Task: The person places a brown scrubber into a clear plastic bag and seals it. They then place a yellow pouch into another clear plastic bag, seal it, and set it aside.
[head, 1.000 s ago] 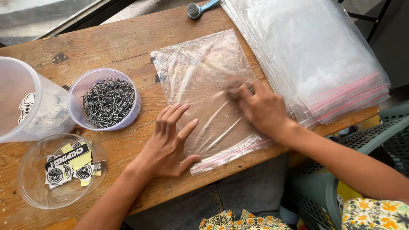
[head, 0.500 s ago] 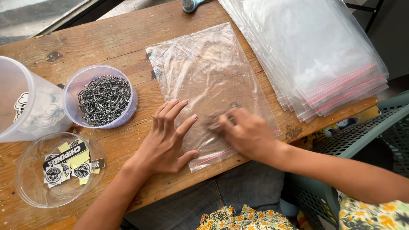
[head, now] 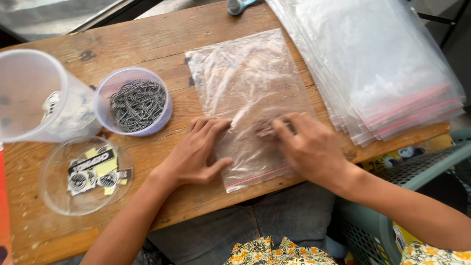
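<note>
In the middle of the frame we press a clear zip bag [head: 248, 98] flat on the wooden desk [head: 147, 39], left hand [head: 198, 152] spread wide, right hand [head: 306, 147] open on it. It looks light, thin and slippery; we judge its edges best for gripping. At left, a lilac cup [head: 133, 104] holds small chains, a clear bowl [head: 83, 174] holds stickers.

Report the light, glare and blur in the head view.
Head view: soft daylight, mild shadows under both hands; pale sheen on the clear bag and the bag stack; right hand slightly motion-blurred, left hand sharper; tall clear cup washed out.
</note>
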